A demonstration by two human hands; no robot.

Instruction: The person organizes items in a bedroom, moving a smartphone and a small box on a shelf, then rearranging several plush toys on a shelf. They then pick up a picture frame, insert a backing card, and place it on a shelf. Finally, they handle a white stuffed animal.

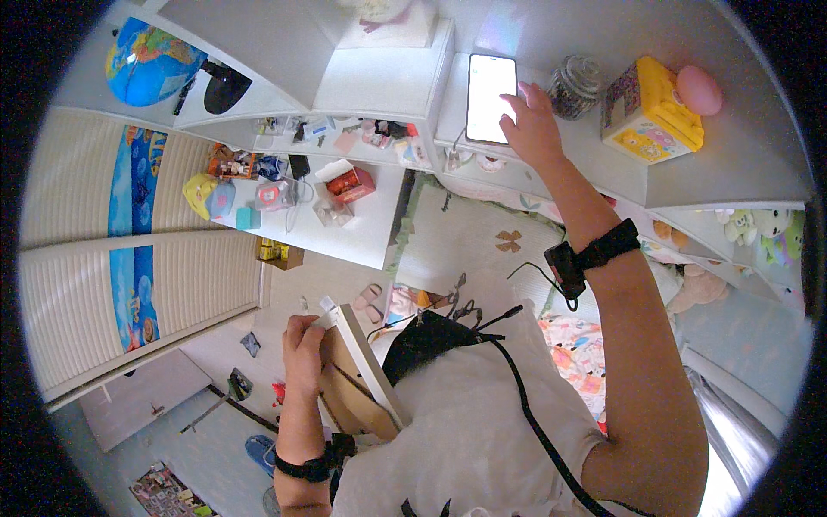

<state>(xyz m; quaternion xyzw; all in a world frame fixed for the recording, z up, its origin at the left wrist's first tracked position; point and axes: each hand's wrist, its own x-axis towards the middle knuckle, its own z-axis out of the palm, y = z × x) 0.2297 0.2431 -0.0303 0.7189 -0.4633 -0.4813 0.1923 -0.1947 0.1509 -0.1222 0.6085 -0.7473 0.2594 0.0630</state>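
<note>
The left hand [303, 346] is clamped on a white-edged, tan-backed panel [369, 365] at near left, while the right hand [536, 129] — fingers apart, contact undetermined — reaches over the smartphone [488, 96] on the far shelf [451, 115], apparently operating it, the next move calling for fingertip accuracy.

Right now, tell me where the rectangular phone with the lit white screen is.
In the head view, the phone is near the top, just right of centre, with the right hand at its right edge and the lidded clear glass jar further right.
</note>
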